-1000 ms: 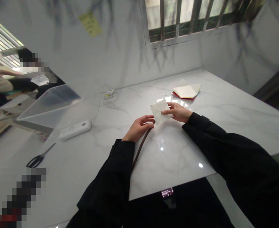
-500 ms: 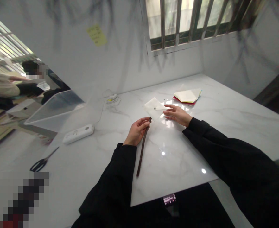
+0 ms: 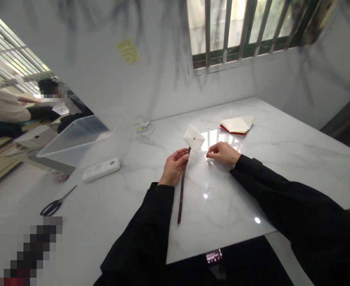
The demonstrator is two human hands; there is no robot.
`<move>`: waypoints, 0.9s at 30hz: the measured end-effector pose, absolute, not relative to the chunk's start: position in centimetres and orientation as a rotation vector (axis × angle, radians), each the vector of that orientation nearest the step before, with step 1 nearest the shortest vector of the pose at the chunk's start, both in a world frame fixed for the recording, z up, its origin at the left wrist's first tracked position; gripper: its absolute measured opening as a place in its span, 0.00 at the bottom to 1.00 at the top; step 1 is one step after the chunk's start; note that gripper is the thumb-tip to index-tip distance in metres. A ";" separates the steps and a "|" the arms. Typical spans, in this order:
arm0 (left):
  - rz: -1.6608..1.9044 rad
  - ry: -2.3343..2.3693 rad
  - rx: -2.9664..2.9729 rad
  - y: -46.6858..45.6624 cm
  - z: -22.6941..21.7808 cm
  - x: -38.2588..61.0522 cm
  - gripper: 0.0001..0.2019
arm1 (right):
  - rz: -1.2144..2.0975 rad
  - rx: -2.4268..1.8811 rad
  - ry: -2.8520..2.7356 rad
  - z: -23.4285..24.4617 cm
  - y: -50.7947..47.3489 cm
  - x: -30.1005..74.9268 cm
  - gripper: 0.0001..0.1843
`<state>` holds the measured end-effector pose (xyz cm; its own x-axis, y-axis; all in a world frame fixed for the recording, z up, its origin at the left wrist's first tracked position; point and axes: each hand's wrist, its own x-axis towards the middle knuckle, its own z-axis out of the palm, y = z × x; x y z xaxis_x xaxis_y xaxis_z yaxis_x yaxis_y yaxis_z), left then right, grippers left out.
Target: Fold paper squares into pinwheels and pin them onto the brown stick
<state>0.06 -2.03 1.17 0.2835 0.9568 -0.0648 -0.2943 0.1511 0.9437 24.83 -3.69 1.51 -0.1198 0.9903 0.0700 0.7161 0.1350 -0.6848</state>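
My left hand (image 3: 175, 167) is closed around the upper end of a thin dark brown stick (image 3: 182, 194), whose lower end slants down toward me above the table. Just past the stick's tip is a white folded paper piece, like a pinwheel head (image 3: 196, 143), with a small metal pin (image 3: 194, 138) at its middle. Whether the pin joins the paper to the stick cannot be made out. To the right, apart from the paper, my right hand (image 3: 225, 153) has its fingers curled and the thumb near the index fingertip, with nothing visible in them.
Coloured paper sheets (image 3: 238, 124) lie stacked at the back right, near two tiny metal bits (image 3: 209, 128). On the left are a white oblong device (image 3: 101, 170), black-handled scissors (image 3: 54, 205) and a clear plastic bin (image 3: 73, 137). A cable (image 3: 143, 126) runs by the wall; people sit beyond.
The white paper has turned and looks squarer. My right hand has drawn back slightly from it, and its spread fingers have curled in. My left hand keeps its hold on the stick.
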 end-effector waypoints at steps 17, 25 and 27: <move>1.064 0.840 1.005 -2.0 1.0 0.1 0.23 | 0.844 -1.576 -1.807 1.8 -3.6 24.8 0.22; 1.058 0.829 1.014 -2.1 1.2 0.2 0.23 | 0.858 -1.602 -1.484 0.9 -3.1 24.9 0.33; 1.058 0.831 1.024 -2.2 1.2 0.3 0.23 | 1.058 -1.538 -1.442 1.0 -3.4 24.4 0.36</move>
<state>0.25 -2.15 1.16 0.2915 0.9545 -0.0637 -0.2883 0.1511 0.9455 24.42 -3.39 1.00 0.0177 0.9975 -0.0688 0.3652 -0.0705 -0.9283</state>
